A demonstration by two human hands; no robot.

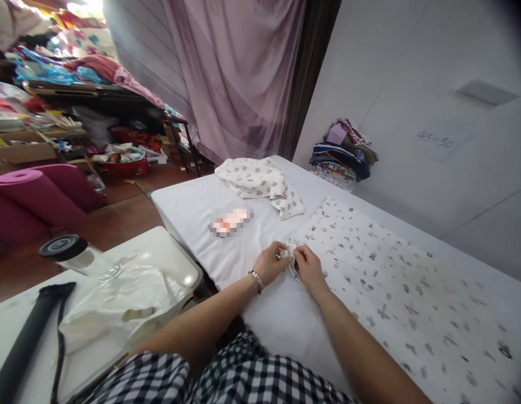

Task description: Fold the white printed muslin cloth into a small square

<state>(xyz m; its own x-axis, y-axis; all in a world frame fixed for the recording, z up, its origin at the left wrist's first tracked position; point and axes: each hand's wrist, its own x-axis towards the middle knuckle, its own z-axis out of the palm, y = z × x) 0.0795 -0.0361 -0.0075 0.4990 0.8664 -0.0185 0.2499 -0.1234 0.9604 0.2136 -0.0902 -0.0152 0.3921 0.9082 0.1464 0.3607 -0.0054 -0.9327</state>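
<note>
Below frame centre, my left hand (270, 264) and right hand (309, 267) pinch a bunched white cloth (290, 247) over the bench (187, 203); I judge a slack pinch could let its folds slip.

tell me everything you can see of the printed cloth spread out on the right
The printed cloth looks like thin white fabric with scattered grey and dark motifs. It lies mostly flat on the white table, running out of view at lower right. The left hand and right hand pinch a bunched whitish piece by its left end; whether piece and cloth join is unclear.
</note>
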